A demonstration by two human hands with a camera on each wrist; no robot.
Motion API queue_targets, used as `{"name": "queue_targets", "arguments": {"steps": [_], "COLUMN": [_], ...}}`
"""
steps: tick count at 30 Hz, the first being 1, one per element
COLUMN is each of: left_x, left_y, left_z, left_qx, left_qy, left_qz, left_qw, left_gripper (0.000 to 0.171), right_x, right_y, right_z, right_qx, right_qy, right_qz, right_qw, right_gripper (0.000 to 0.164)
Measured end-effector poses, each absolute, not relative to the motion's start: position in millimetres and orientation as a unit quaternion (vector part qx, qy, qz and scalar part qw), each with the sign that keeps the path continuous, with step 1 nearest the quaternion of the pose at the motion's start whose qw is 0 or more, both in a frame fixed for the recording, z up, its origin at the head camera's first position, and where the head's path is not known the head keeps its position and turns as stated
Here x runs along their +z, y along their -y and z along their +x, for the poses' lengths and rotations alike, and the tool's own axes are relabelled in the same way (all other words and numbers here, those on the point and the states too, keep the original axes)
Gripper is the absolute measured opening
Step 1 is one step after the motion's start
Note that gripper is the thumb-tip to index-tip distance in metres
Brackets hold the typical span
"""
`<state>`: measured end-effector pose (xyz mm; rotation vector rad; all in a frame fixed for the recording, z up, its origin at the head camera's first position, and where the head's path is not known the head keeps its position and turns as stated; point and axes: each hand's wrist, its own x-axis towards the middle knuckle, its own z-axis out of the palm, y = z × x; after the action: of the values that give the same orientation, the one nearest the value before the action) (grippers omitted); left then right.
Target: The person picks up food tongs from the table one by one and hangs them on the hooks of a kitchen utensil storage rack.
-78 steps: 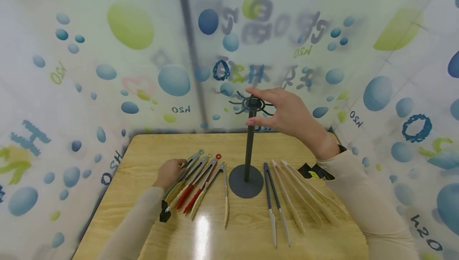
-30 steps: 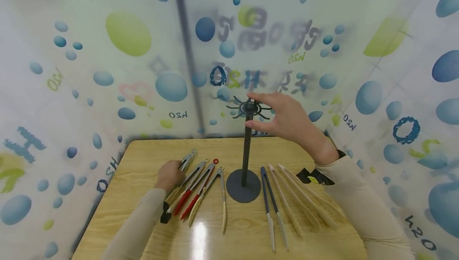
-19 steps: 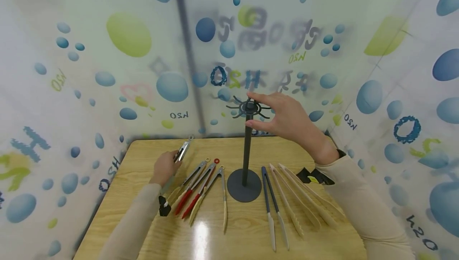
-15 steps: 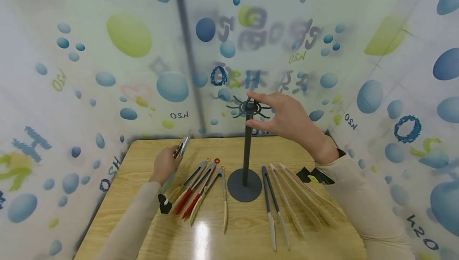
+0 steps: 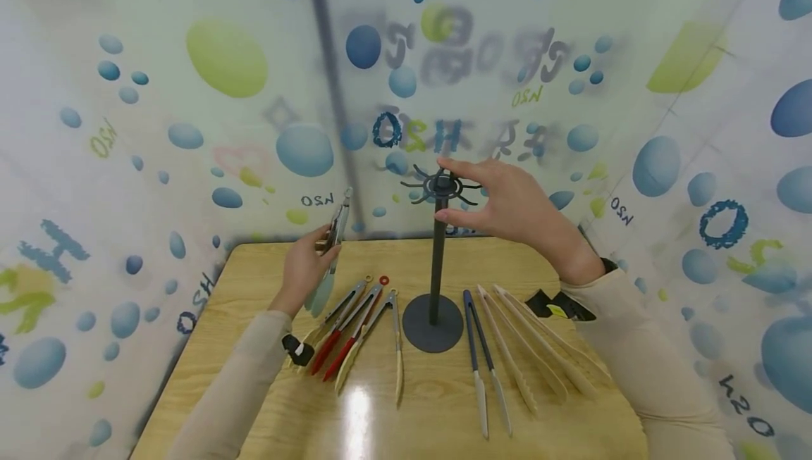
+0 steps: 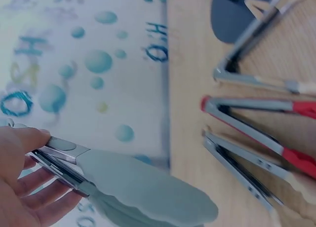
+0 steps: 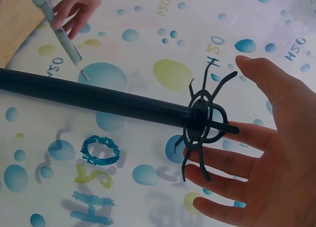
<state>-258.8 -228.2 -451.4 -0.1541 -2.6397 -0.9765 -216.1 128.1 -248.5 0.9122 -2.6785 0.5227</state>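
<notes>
My left hand grips a pair of tongs by its metal arms, above the table's left side. In the left wrist view, its two grey-green scalloped heads lie close together. Around the hooked top of a dark upright stand is my right hand, thumb and fingers spread apart. The right wrist view shows the fingers behind the ring of curved hooks, with the thumb apart from it; whether the fingers touch the hooks is hard to tell. No tongs hang on the hooks.
Left of the stand's round base lie several metal tongs, including red-tipped tongs and cream-tipped tongs. Blue-handled tongs and beige tongs lie right of it. A patterned curtain hangs behind the wooden table.
My left hand has picked up the grey-green tongs from the left end of the row and raised them off the table. The right hand stays at the stand's top.
</notes>
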Motion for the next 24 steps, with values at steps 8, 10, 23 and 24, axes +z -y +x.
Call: {"name": "queue_targets", "arguments": {"steps": [8,10,23,24], "left_x": [-422,-416,-387,-385], "left_y": [204,199,175,174], "left_z": [-250,-247,-228,-226], "left_qx": [-0.397,-0.406,-0.467,-0.469], "left_qy": [0.892,0.885,0.835,0.834], "left_qz": [-0.098,-0.109,-0.174,-0.176], "left_qw": [0.195,0.199,0.231,0.232], "left_gripper": [0.054,0.054,0.055,0.054], "right_x": [-246,-246,-247,-247], "right_y": [-127,-127,-127,-127], "right_z": [-214,-214,-213,-213], "right_qx": [0.178,0.179,0.188,0.188], "right_qy": [0.93,0.93,0.933,0.933], "right_qz": [0.304,0.303,0.292,0.291], "right_qw": [0.104,0.104,0.097,0.097], "right_gripper": [0.08,0.08,0.08,0.08]}}
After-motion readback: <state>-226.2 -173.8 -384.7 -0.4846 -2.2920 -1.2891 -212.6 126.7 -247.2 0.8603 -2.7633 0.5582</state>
